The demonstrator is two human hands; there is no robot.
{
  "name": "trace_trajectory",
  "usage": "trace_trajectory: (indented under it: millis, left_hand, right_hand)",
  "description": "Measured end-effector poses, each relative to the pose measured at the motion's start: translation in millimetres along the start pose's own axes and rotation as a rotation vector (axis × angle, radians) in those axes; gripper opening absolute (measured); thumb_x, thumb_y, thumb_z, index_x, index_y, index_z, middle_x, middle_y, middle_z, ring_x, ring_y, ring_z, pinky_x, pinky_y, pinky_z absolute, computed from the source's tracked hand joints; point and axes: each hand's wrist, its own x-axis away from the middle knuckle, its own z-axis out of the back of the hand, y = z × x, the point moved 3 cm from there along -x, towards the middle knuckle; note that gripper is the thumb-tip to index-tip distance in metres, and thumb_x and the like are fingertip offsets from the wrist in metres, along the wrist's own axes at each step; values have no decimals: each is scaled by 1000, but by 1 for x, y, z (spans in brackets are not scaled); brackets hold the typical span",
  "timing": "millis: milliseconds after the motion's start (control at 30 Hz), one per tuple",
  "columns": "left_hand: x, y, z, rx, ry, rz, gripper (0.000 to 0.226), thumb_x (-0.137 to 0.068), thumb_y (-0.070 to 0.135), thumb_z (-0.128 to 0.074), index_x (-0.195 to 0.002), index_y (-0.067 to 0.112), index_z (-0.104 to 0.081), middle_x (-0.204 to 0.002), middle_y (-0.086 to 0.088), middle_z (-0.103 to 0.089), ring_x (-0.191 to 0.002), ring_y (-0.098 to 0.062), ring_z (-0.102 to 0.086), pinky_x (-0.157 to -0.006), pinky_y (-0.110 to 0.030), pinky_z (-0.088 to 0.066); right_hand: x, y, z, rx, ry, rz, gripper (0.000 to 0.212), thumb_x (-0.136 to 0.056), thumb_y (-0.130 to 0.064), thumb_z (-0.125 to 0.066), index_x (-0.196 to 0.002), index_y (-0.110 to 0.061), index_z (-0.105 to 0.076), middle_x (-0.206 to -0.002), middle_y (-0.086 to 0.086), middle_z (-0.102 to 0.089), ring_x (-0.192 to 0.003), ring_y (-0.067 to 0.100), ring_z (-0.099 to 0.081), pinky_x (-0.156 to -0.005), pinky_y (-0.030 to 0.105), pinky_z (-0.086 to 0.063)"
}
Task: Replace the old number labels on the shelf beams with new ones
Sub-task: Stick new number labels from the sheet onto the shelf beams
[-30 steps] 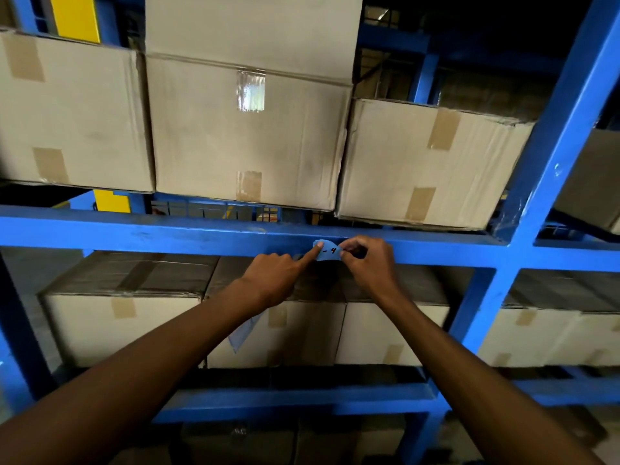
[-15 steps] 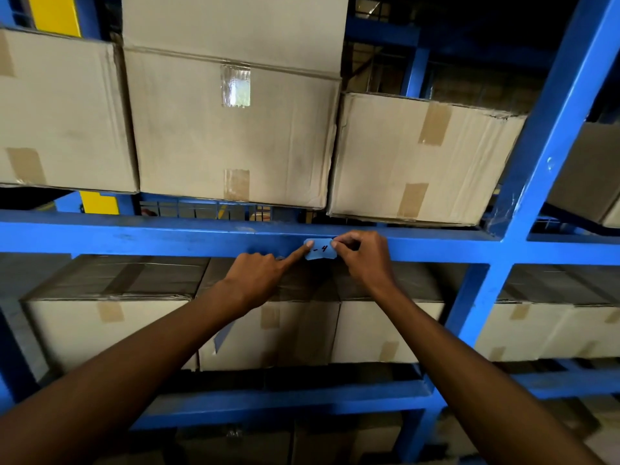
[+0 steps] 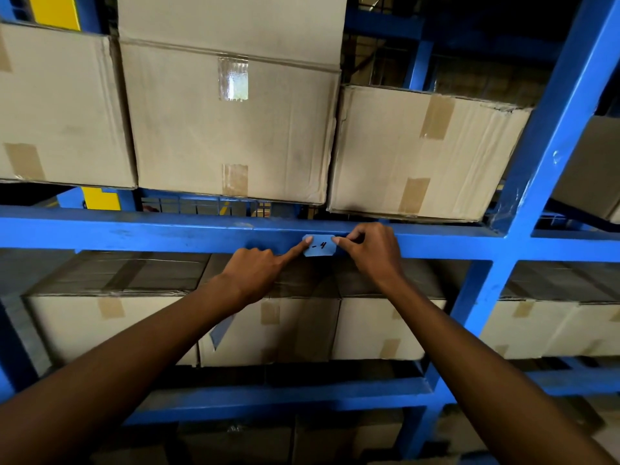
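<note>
boxes: three cardboard cartons [image 3: 231, 129] on the shelf above the grip, taped seams | lower row of cartons [image 3: 110, 327] below the grip | blue upright post [image 3: 550, 135] right of it | yellow column [image 3: 53, 11] far upper left

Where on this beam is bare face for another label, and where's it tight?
Free: the beam face left of the left hand, running bare to the frame edge; also the stretch between the right hand and the upright. Crowded: around the label, pinned by both hands' fingertips. Boxes sit close above.
</note>
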Motion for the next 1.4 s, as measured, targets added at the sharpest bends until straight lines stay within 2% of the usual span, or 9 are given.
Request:
trace_trajectory:
  millis: [233,367,433,533,633,733,1067,1300,1400]
  left_hand:
    - [7,-3,-5,-68,9,-54,89,-96,15,-44,-132,34,35,-97,-8,-66,-71,-21,-61,-59,-31,-40]
    - [7,-4,-11,-77,7,-69,89,-96,18,-46,-132,35,34,-100,-9,-66,-75,-21,-64,-60,-31,-40]
    - [6,-3,-10,-73,5,-68,89,-96,19,-47,-134,35,32,-102,-10,-66,-78,-22,-64,-61,-31,-39]
    - [7,-2,-10,-68,12,-68,88,-96,17,-46,-135,35,31,-104,-11,-65,-79,-23,-64,-61,-31,-38]
    - [8,-3,-14,-78,18,-66,88,-97,17,-45,-136,36,31,-105,-12,-65,-78,-23,-64,-62,-33,-42]
    - [8,-3,-15,-102,15,-65,88,-97,15,-45,-136,35,31,-106,-12,-65,-80,-23,-64,-64,-33,-43]
    - [9,0,-16,-152,19,-101,85,-97,15,-44,-137,33,29,-108,-14,-64,-84,-23,-63,-65,-32,-41]
    - [10,0,-18,-30,-44,8,88,-96,17,-46,-137,38,29,-90,-11,-63,-60,-17,-49,-59,-31,-44]
    - [10,8,-15,113,-97,26,91,-95,16,-48,-135,40,30,-89,-11,-63,-65,-21,-57,-61,-34,-51]
  right_hand:
    - [-1,10,3,-32,-56,36,18,-82,-28,-66,-83,-11,-70,-81,6,-69,-77,16,-62,-72,40,-55]
    - [21,1,-2,343,92,537,18,-85,-21,-61,-96,-8,-65,-90,13,-68,-84,26,-62,-74,39,-49]
    - [31,6,-17,569,71,695,41,-79,-20,-68,-117,-8,-58,-110,19,-63,-99,32,-61,-82,44,-51]
    - [32,21,-31,753,-28,672,81,-68,-23,-76,-138,-17,-37,-143,22,-35,-130,37,-35,-102,50,-39]
    - [32,31,-34,797,-24,667,95,-64,-19,-79,-144,-21,-26,-150,19,-14,-137,35,-16,-110,50,-21]
    - [31,37,-32,818,-35,735,95,-65,-13,-75,-145,-22,-23,-152,18,-10,-139,34,-12,-111,49,-13]
    - [19,36,-9,852,-99,825,89,-70,-3,-68,-145,-15,-22,-153,14,-27,-137,32,-33,-105,43,-37]
    - [25,39,-11,922,-113,846,91,-68,-5,-71,-144,-18,-23,-153,17,-9,-141,35,-18,-111,46,-19]
    - [25,39,-7,917,-163,886,88,-70,-5,-69,-144,-25,-24,-153,18,-7,-142,35,-15,-111,47,-17]
